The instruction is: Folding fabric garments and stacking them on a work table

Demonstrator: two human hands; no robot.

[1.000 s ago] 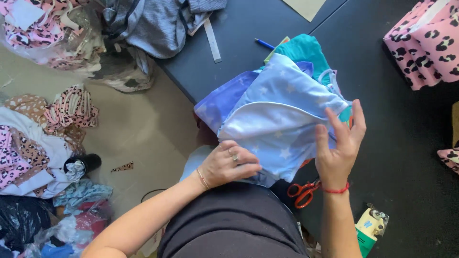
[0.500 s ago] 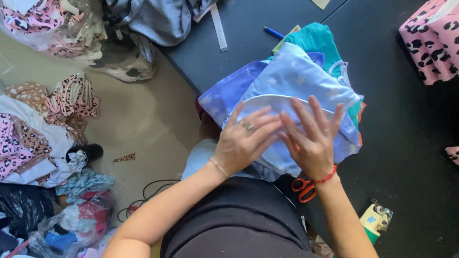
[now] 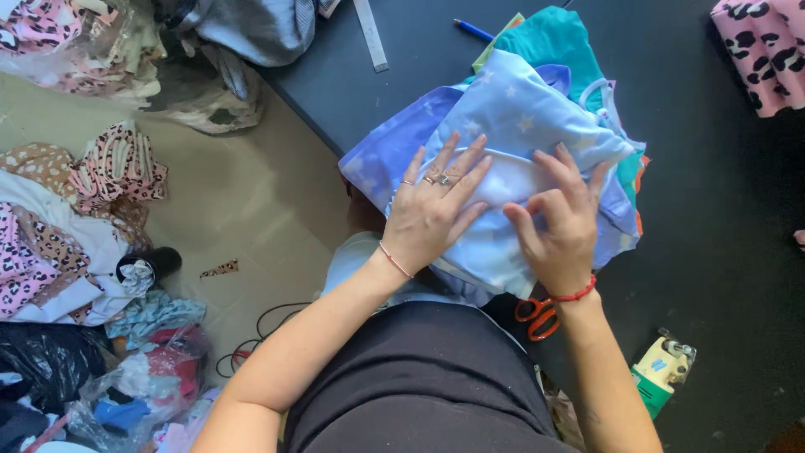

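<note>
A pile of cut fabric lies at the near edge of the dark table [image 3: 713, 252]. Its top piece is a light blue fabric with pale stars [image 3: 511, 126]; teal fabric [image 3: 558, 38] shows underneath at the far side. My left hand [image 3: 432, 210] rests flat on the blue fabric with fingers spread, rings on two fingers. Beside it, my right hand [image 3: 558, 222] presses on the same piece, fingers slightly curled, a red bracelet at the wrist. Neither hand grips anything.
Orange-handled scissors [image 3: 537, 315] lie under my right wrist. A small yellow and green electric cutter [image 3: 662, 373] sits at the table's near edge. A ruler [image 3: 369, 33], a blue pen [image 3: 474, 29] and pink leopard-print fabric [image 3: 763, 50] lie farther back. Fabric heaps [image 3: 75, 210] and bags [image 3: 142, 386] cover the floor at left.
One second ago my right hand held the blue fabric's right edge up. Both hands have since come down flat on top of the pile and spread apart a little.
</note>
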